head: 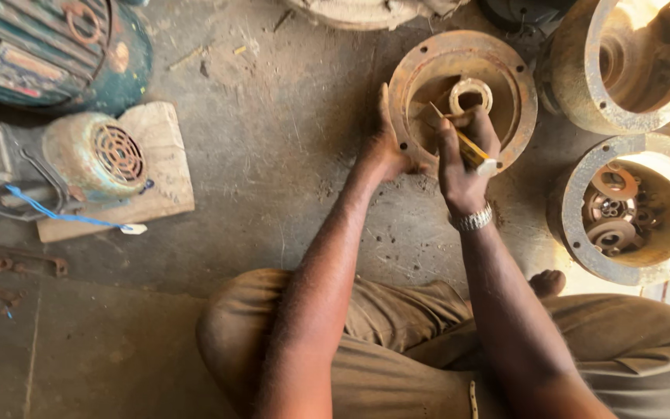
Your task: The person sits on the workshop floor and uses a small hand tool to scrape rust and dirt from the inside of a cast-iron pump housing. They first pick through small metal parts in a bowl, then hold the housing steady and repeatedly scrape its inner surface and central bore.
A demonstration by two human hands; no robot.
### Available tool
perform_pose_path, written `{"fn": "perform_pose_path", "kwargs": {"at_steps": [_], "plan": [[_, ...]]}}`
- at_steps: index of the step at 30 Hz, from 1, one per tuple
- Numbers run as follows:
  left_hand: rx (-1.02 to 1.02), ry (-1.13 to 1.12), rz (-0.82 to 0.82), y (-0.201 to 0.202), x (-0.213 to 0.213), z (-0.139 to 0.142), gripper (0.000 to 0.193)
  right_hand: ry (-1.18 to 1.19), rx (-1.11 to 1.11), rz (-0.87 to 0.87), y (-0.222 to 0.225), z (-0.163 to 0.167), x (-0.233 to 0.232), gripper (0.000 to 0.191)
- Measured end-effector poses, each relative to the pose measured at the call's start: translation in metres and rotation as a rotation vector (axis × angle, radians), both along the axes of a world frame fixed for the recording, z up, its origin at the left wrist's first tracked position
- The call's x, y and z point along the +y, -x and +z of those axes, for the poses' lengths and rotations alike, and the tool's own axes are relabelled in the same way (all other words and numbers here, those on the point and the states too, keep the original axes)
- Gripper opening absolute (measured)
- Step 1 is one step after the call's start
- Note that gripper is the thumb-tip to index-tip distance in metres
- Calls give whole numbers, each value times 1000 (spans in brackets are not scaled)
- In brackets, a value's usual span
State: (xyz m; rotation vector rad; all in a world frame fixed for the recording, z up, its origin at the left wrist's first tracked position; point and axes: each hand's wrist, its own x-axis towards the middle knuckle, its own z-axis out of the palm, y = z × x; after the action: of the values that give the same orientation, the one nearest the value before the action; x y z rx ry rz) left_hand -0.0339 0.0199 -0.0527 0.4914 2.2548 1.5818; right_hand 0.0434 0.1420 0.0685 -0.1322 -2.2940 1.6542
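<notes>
A person is sitting on a dusty concrete floor (273, 155), seen from above, with knees in olive trousers (397, 349) at the bottom of the view. The left hand (385, 143) is gripping the near-left rim of a round rusty motor end cover (498, 74) lying open side up on the floor, fingers curled over its edge. The right hand (463, 159), a metal watch (474, 219) on its wrist, is closing around a narrow yellow-handled tool (474, 151) whose tip is reaching into the cover's bowl, just beside the central bearing ring (471, 95). To the right are lying two more rusty housings (630, 206), the nearer one holding loose washers. At far left a small electric motor (91, 159) is resting on a wooden board (164, 178).
</notes>
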Motion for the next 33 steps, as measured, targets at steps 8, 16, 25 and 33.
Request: {"fn": "perform_pose_path", "kwargs": {"at_steps": [8, 16, 25, 33], "plan": [[-267, 134, 51, -3, 0, 4, 160, -232, 179, 49, 3, -14, 4, 9], [-98, 70, 11, 0, -1, 0, 169, -148, 61, 28, 1, 1, -4, 11], [-266, 40, 7, 2, 1, 4, 164, -168, 2, 8, 5, -3, 1, 11], [-375, -323, -19, 4, 4, 4, 136, -68, 25, 37, 3, 3, 3, 9]]}}
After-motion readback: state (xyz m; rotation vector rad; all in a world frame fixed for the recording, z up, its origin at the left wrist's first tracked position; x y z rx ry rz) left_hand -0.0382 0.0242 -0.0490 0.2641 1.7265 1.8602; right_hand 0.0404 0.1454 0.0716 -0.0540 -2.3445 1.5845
